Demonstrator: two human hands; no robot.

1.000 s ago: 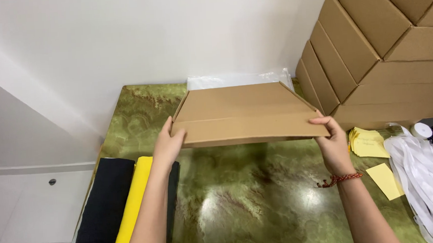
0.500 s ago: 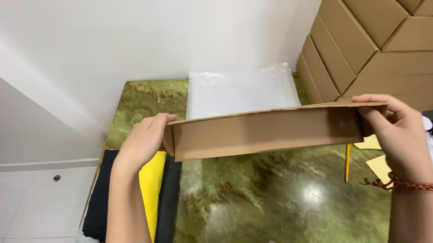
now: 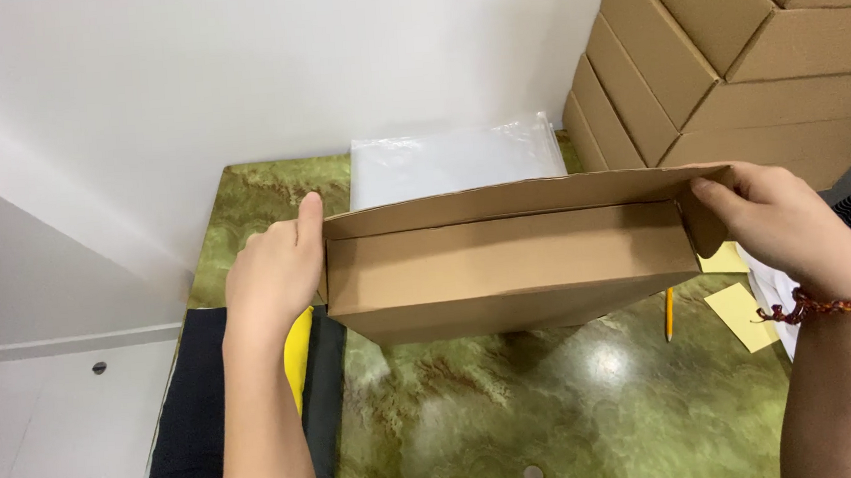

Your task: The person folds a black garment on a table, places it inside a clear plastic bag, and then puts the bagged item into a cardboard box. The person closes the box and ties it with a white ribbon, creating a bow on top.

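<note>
Your two hands, left hand (image 3: 268, 278) and right hand (image 3: 789, 227), fingers clasping its ends, hold one shallow brown cardboard box (image 3: 511, 263) above the green marbled tabletop (image 3: 515, 411), near two yellow paper notes (image 3: 745, 313).

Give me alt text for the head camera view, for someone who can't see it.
Two bare hands, left hand and right hand, hold a shallow open cardboard box by its ends above a glossy green marble table. Clear plastic bags lie behind it.

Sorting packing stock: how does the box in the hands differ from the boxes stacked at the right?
The held box is single, open and lifted above the green table; the stacked boxes are many, closed and piled by the wall. Both are plain brown cardboard.
</note>
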